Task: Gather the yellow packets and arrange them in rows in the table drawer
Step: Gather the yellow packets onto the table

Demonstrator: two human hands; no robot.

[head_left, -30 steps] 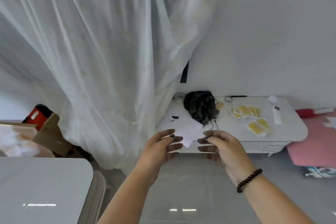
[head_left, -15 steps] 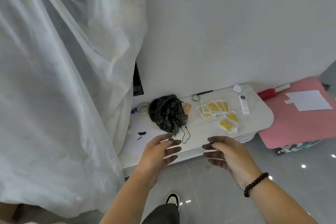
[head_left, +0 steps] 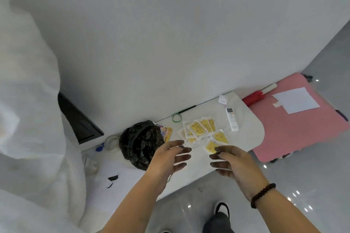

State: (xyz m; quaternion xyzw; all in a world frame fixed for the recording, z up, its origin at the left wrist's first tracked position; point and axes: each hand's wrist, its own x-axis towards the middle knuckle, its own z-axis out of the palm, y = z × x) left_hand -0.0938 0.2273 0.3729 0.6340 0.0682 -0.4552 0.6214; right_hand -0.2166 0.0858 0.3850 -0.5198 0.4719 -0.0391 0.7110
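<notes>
Step in hand: the approach, before any gathering. Nothing picked up yet.

Left hand [head_left: 168, 159] is out over the table [head_left: 251, 128], fingers loosely spread and a little curled, holding nothing. Right hand [head_left: 234, 162] mirrors it: palm inward, fingers relaxed and apart, empty. The two hands face each other with a gap between them.

The packets [head_left: 202, 131] lie on the table just beyond the fingertips, mostly past the gap and toward the right hand. One fanned, overlapping bunch sits farther out; two looser ones lie nearer, and the nearest is partly hidden behind the right hand's fingertips. I can't tell if those fingers touch it.

A black bag [head_left: 140, 143] sits just beyond and left of the left hand. Another, differently printed packet [head_left: 166, 132] is tucked against the bag's right side; I doubt it belongs to the set. A remote [head_left: 232, 118] lies past the packets on the right-hand side. A green loop [head_left: 177, 118] lies beyond the fan.

No drawer shows from here. My guess is it's in the table's front, below the hands.

Next move needs: both hands down onto the packets, sweeping the loose ones into the fan and squaring the stack. The packets are flat and look slick, so they'll likely slide; pinch from the edges. Then find and open the drawer, probably one-handed with the stack in the other.
</notes>
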